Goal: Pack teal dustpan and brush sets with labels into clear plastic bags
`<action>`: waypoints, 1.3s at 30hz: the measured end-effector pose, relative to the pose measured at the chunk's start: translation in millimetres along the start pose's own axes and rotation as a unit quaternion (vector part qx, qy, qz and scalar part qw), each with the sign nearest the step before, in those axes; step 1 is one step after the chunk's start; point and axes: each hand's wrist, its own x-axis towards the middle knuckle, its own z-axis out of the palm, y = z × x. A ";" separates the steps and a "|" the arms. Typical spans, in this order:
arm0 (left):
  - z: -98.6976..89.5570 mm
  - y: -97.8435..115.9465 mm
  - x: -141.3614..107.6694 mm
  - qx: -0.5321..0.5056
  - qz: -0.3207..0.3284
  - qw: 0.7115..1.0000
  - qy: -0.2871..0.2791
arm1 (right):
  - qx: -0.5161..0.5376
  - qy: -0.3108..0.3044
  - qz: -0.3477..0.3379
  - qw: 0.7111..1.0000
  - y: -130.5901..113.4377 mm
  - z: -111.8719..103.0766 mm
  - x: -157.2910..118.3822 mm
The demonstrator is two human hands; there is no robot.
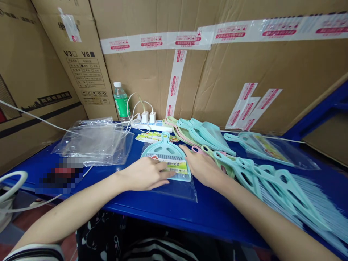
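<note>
A light blue dustpan [165, 145] with a small brush lies flat in a clear plastic bag [187, 193] in front of me, handle pointing away. A green and white label card [178, 165] shows over the bristles. My left hand [149, 173] rests on the card and the dustpan's left part, its fingers stretched out and apart. Against the dustpan's right edge lies my right hand [199, 165], fingers extended along the side of the bag; some of them are hidden. Several more label cards [149, 137] lie just beyond the handle.
Several brushes [289, 192] lie at the right, below stacked dustpans [201, 132]. A bagged set [268, 146] lies at the far right. Clear bags [95, 145] are piled on the left. A power strip [157, 126], a bottle [121, 103] and cardboard [152, 79] stand behind.
</note>
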 end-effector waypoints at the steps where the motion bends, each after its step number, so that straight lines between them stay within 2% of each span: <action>1: -1.7 -1.2 -0.6 0.000 -0.004 1.000 0.009 | 0.002 0.000 0.004 1.000 0.3 0.4 0.0; 5: -8.0 -6.1 -2.5 0.008 -0.060 0.998 0.015 | -0.012 0.017 0.008 1.000 2.2 3.2 0.5; 9: -11.0 -8.7 -3.4 -0.023 -0.099 0.995 -0.010 | -0.005 0.060 -0.023 0.998 2.8 2.5 -1.9; 11: -11.8 -8.7 -3.6 -0.052 -0.098 0.993 -0.032 | 0.027 0.068 -0.069 0.995 1.6 0.2 -5.9; 15: -14.2 -7.8 -4.0 -0.103 -0.088 0.988 -0.073 | 0.098 0.063 -0.213 0.970 -3.4 -2.5 -16.5; 18: -16.2 -7.9 -4.5 -0.124 -0.082 0.985 -0.084 | 0.094 0.071 -0.262 0.958 -8.3 -0.9 -21.2; 27: -21.1 -10.4 -8.4 -0.166 -0.074 0.978 -0.104 | 0.005 0.072 -0.265 0.962 -13.6 6.8 -18.4; 33: -22.3 -9.1 -8.7 -0.132 -0.090 0.979 -0.123 | -0.060 0.064 -0.239 0.967 -23.9 7.2 -24.4; 39: -20.3 -8.7 -6.7 -0.113 -0.081 0.983 -0.122 | -0.085 0.094 -0.235 0.964 -30.8 12.4 -24.7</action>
